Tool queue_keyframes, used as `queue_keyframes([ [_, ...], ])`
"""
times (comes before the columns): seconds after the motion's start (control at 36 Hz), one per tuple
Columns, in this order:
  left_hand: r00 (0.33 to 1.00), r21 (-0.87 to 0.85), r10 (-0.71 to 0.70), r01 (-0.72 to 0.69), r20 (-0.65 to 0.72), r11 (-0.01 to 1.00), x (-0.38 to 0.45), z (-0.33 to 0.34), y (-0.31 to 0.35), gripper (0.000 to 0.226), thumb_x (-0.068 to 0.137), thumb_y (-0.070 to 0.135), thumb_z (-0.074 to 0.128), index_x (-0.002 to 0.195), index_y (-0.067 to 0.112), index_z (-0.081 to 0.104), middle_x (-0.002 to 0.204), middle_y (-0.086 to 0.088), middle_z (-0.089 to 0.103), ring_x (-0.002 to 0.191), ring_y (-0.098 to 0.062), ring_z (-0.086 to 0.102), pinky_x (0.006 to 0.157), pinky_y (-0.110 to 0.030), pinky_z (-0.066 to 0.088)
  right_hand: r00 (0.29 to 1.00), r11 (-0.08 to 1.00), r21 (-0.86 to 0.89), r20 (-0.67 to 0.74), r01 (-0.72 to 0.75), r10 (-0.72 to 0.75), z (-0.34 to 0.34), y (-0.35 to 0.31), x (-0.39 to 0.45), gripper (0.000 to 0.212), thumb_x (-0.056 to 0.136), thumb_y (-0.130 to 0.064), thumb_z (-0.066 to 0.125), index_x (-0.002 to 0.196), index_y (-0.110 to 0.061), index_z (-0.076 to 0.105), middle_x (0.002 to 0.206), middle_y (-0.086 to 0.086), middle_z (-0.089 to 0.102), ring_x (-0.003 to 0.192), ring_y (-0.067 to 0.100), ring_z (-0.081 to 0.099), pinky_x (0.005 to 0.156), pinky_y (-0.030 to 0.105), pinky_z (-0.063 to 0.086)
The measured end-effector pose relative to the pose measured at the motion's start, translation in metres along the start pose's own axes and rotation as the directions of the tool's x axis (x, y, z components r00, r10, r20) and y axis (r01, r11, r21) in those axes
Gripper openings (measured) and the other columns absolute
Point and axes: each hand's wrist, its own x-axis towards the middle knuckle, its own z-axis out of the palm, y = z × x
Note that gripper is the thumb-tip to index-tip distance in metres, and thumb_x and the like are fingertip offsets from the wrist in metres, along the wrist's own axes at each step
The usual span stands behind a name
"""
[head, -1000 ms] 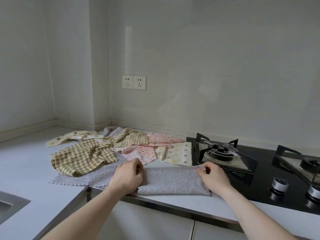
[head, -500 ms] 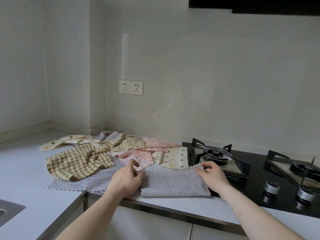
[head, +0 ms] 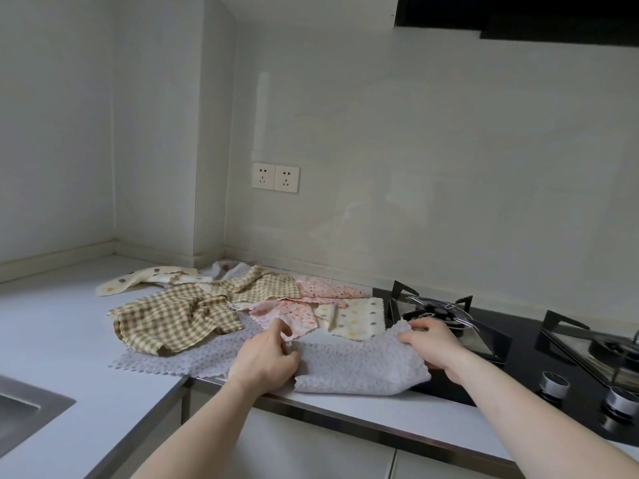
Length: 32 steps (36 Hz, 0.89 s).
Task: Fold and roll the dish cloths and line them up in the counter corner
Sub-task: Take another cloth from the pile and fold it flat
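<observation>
A folded grey dotted cloth (head: 356, 366) lies on the white counter (head: 52, 340) near the front edge, its right end reaching onto the hob. My left hand (head: 264, 357) pinches its left end, index finger raised. My right hand (head: 432, 344) grips the cloth's lifted right corner. Behind lie loose cloths: a yellow checked one (head: 179, 316), a second grey dotted one (head: 193, 357) spread flat, pink flowered ones (head: 297, 312), a cream dotted one (head: 359, 318) and a cream spotted one (head: 138, 278) toward the corner.
A black gas hob (head: 518, 347) with burner stands and knobs (head: 553, 383) lies right of the cloths. A sink (head: 20, 413) is set in the counter at the left. Two wall sockets (head: 275, 178) sit above the cloths. An extractor hood (head: 518, 19) hangs top right.
My right hand has lifted the grey cloth's right corner up over the hob edge. My left hand shifted on the left end, raising its index finger. The camera tilted upward.
</observation>
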Motion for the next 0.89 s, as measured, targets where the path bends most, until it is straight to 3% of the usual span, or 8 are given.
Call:
queue_keyframes([
  [0.19,0.999,-0.035,-0.032,0.033,0.027,0.999,0.0,-0.002,-0.001,0.031,0.079,0.037,0.048,0.11,0.037,0.045,0.088,0.01,0.067,0.089,-0.02,0.062,0.082,-0.039,0.051,0.997,0.994,0.09,0.036,0.064,-0.068,0.018,-0.035,-0.011,0.038,0.086,-0.02,0.073,0.122,-0.019,0.061,0.1,0.006,0.071,0.066,0.014,0.062,0.058,0.025,0.047],
  [0.39,0.998,-0.108,-0.05,0.053,0.031,0.993,-0.002,-0.007,0.003,0.031,0.084,0.034,0.045,0.115,0.033,0.049,0.098,0.011,0.067,0.096,-0.02,0.062,0.087,-0.04,0.049,0.985,0.989,0.109,0.134,0.097,-0.112,0.059,-0.066,-0.024,0.029,0.081,-0.018,0.074,0.106,-0.029,0.063,0.107,0.006,0.068,0.08,0.019,0.068,0.057,0.024,0.044],
  [0.47,0.998,-0.113,-0.064,0.067,0.027,0.991,-0.003,-0.008,0.004,0.029,0.088,0.033,0.047,0.117,0.032,0.049,0.101,0.011,0.066,0.098,-0.021,0.061,0.089,-0.039,0.049,0.976,0.991,0.083,0.181,0.106,-0.119,0.076,-0.075,-0.031,0.031,0.083,-0.016,0.071,0.11,-0.028,0.063,0.104,0.004,0.066,0.068,0.012,0.063,0.049,0.021,0.043],
  [0.53,0.997,-0.11,-0.074,0.077,0.028,0.991,-0.004,-0.009,0.005,0.028,0.088,0.033,0.047,0.116,0.032,0.05,0.103,0.009,0.066,0.099,-0.021,0.061,0.09,-0.039,0.049,0.975,0.991,0.08,0.186,0.111,-0.125,0.088,-0.079,-0.033,0.032,0.08,-0.018,0.072,0.11,-0.028,0.065,0.104,0.004,0.067,0.072,0.015,0.065,0.05,0.023,0.047],
  [0.64,0.995,-0.124,-0.094,0.096,0.027,0.988,-0.005,-0.01,0.007,0.039,0.078,0.042,0.041,0.115,0.034,0.051,0.106,0.005,0.068,0.098,-0.022,0.062,0.088,-0.039,0.05,0.967,0.99,0.054,0.21,0.134,-0.142,0.106,-0.082,-0.038,0.033,0.086,-0.017,0.068,0.117,-0.024,0.063,0.104,0.0,0.063,0.062,0.012,0.065,0.045,0.022,0.046],
  [0.72,0.995,-0.144,-0.104,0.104,0.008,0.984,-0.005,-0.011,0.007,0.036,0.079,0.04,0.042,0.114,0.034,0.052,0.105,0.004,0.069,0.096,-0.022,0.062,0.088,-0.04,0.05,0.948,0.994,0.046,0.301,0.098,-0.107,0.114,-0.081,-0.042,0.039,0.088,-0.017,0.07,0.125,-0.021,0.058,0.104,0.008,0.07,0.059,0.014,0.069,0.054,0.025,0.057],
  [0.81,0.992,-0.16,-0.115,0.106,-0.05,0.981,-0.004,-0.011,0.006,0.024,0.089,0.03,0.048,0.112,0.031,0.054,0.104,0.002,0.069,0.099,-0.024,0.063,0.088,-0.039,0.049,0.913,0.995,0.057,0.395,0.083,-0.098,0.115,-0.075,-0.039,0.05,0.084,-0.022,0.077,0.128,-0.021,0.054,0.105,0.012,0.071,0.077,0.02,0.074,0.069,0.033,0.064],
  [0.89,0.99,-0.185,-0.117,0.1,-0.082,0.978,-0.003,-0.011,0.005,0.018,0.093,0.029,0.048,0.11,0.029,0.055,0.1,0.005,0.068,0.095,-0.021,0.063,0.088,-0.04,0.051,0.926,0.982,0.1,0.331,0.158,-0.183,0.102,-0.066,-0.033,0.041,0.086,-0.023,0.075,0.123,-0.021,0.058,0.103,0.007,0.071,0.077,0.017,0.073,0.066,0.03,0.062],
])
